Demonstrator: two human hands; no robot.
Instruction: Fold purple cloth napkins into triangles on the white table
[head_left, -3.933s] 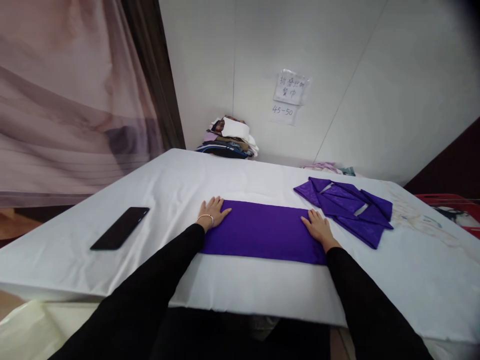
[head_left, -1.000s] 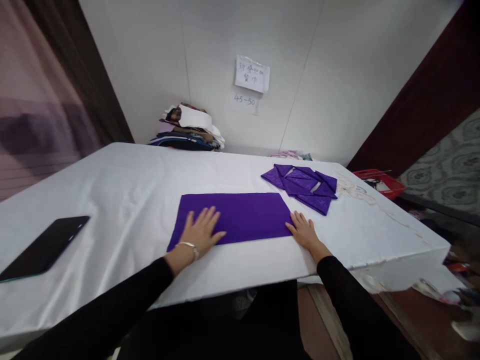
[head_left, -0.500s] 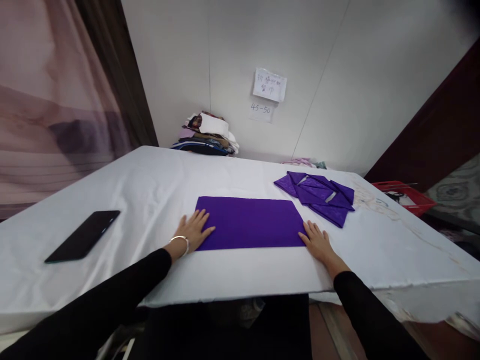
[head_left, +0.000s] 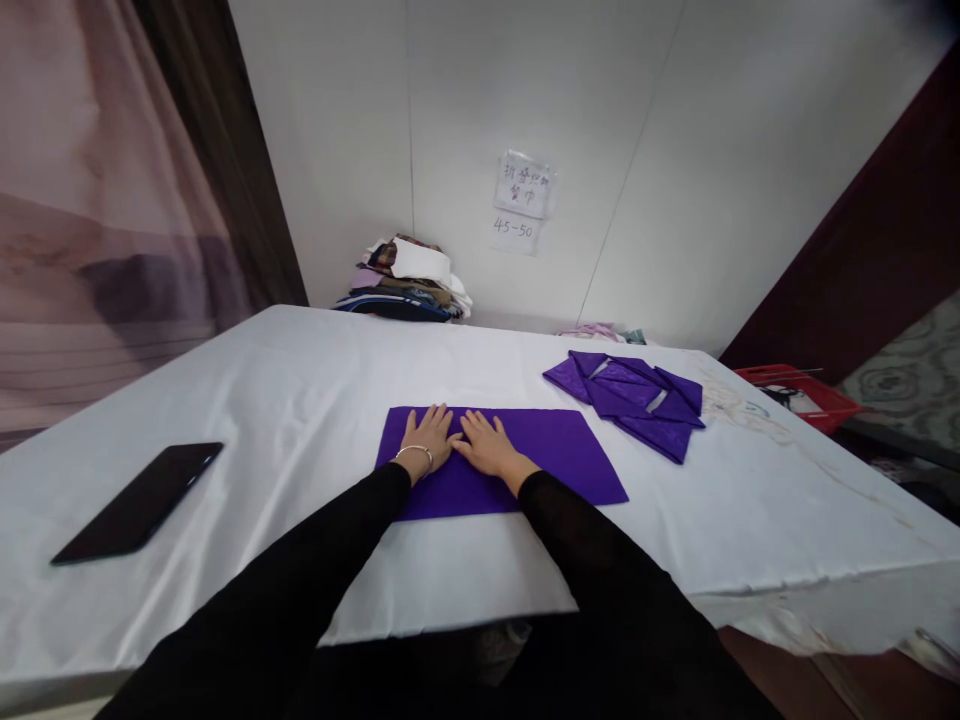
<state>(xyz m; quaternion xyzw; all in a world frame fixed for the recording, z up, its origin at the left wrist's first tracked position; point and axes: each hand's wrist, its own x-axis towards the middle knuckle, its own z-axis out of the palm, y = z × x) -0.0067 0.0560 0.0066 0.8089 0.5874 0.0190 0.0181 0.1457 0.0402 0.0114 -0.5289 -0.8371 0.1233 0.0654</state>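
A purple cloth napkin [head_left: 570, 450] lies flat as a wide rectangle on the white-covered table [head_left: 300, 400], near its front edge. My left hand [head_left: 430, 440] rests on it left of the middle, palm down with fingers spread; a silver bangle circles the wrist. Close beside it, my right hand [head_left: 489, 446] also presses flat on the cloth, fingers apart. The two thumbs nearly meet. Neither hand grips anything. Behind and to the right lies a folded purple napkin [head_left: 637, 395] with pointed ends and pale slits.
On the left of the table is a dark tablet [head_left: 142, 500]. A pile of folded clothes [head_left: 405, 280] sits against the wall, with handwritten paper signs [head_left: 525, 185] above. A red basket [head_left: 814, 395] stands past the right edge, and a pink curtain [head_left: 112, 200] hangs at left.
Both hands have come inward from the napkin's left and right ends to its middle, side by side. The view has shifted slightly. The folded napkin stays where it was.
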